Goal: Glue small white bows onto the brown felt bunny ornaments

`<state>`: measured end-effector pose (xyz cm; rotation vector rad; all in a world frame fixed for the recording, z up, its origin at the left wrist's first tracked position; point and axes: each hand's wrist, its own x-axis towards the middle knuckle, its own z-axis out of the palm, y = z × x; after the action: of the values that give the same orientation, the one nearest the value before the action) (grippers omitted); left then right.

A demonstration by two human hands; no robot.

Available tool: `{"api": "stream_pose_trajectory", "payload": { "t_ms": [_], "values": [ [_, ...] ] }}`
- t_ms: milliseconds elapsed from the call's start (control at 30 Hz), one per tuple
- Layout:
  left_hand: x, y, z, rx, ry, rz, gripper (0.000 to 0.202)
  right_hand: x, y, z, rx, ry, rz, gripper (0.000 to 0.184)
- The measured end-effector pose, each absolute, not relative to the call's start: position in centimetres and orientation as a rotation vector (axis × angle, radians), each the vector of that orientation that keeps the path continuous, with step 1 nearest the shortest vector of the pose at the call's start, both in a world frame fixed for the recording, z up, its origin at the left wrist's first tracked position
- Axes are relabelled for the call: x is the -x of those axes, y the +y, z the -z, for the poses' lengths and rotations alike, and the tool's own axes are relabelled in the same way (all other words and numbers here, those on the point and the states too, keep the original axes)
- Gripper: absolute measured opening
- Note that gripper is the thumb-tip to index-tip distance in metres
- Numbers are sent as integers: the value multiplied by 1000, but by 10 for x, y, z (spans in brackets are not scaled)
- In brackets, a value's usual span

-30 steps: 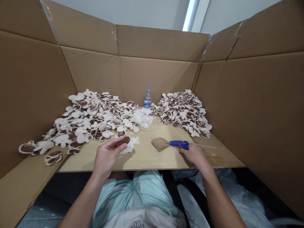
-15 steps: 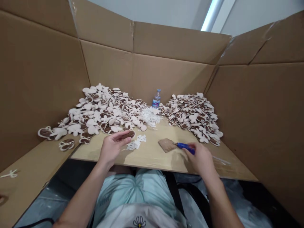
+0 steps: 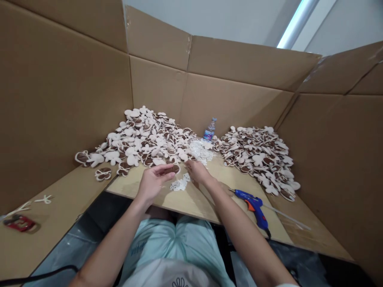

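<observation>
My left hand (image 3: 154, 182) hovers over the near edge of the board, palm up, fingers closed on a brown and cream flower-shaped piece (image 3: 172, 169). My right hand (image 3: 198, 171) is just to its right. Its fingers are stretched out over the board beside a few small white lace pieces (image 3: 178, 185), and I see nothing in it. The blue hot glue gun (image 3: 253, 204) lies loose on the board to the right, away from both hands, with a clear glue stick (image 3: 285, 216) trailing behind it.
Big heaps of brown and cream flower pieces lie at back left (image 3: 143, 137) and back right (image 3: 260, 153). Between them are a lace pile (image 3: 202, 150) and a water bottle (image 3: 210, 129). Cardboard walls (image 3: 60, 103) enclose the board. A red object (image 3: 18, 223) lies far left.
My right hand let go of the glue gun, which now lies on the board, and moved left next to my left hand. The view has turned left.
</observation>
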<state>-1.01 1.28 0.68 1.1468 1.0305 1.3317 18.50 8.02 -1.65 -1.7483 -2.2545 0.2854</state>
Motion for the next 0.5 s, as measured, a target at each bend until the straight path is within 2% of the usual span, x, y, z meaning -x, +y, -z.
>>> {"api": "stream_pose_trajectory", "payload": {
  "t_ms": [133, 500],
  "values": [
    [11, 13, -9, -1156, 1050, -1334, 33, -184, 105, 17, 1784, -2341, -361, 34],
    [11, 14, -4, -1185, 1042, -1280, 33, -184, 126, 1, 1906, -2394, -654, 32]
  ]
}}
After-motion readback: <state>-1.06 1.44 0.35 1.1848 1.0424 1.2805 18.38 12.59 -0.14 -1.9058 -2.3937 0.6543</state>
